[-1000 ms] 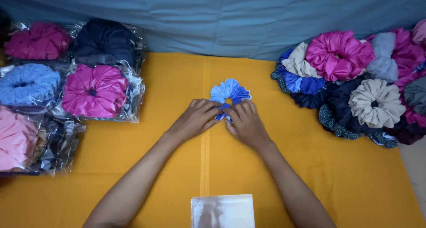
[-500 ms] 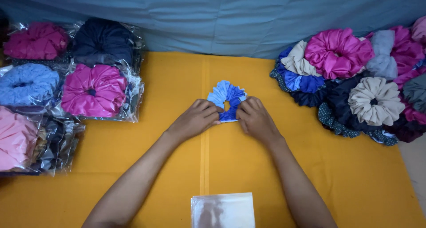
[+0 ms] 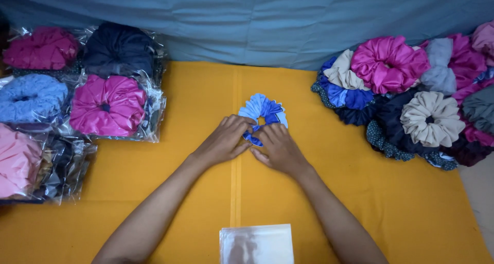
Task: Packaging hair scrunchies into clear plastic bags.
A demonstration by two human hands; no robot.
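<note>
You're flattening the blue scrunchie [image 3: 262, 112] on the yellow cloth [image 3: 180, 181]; left hand [image 3: 225, 139] and right hand [image 3: 278, 147] fingers pinch its near edge. Next likely needs the clear bag [image 3: 256, 244].

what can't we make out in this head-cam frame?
- Head view: near half of the blue scrunchie is covered by the left hand and right hand.
- Clear bags: cut off by the bottom edge; the count can't be told.
- Pink bagged scrunchie: cut by the left edge.
- Loose scrunchie pile: runs off the right edge, lower ones buried.
</note>
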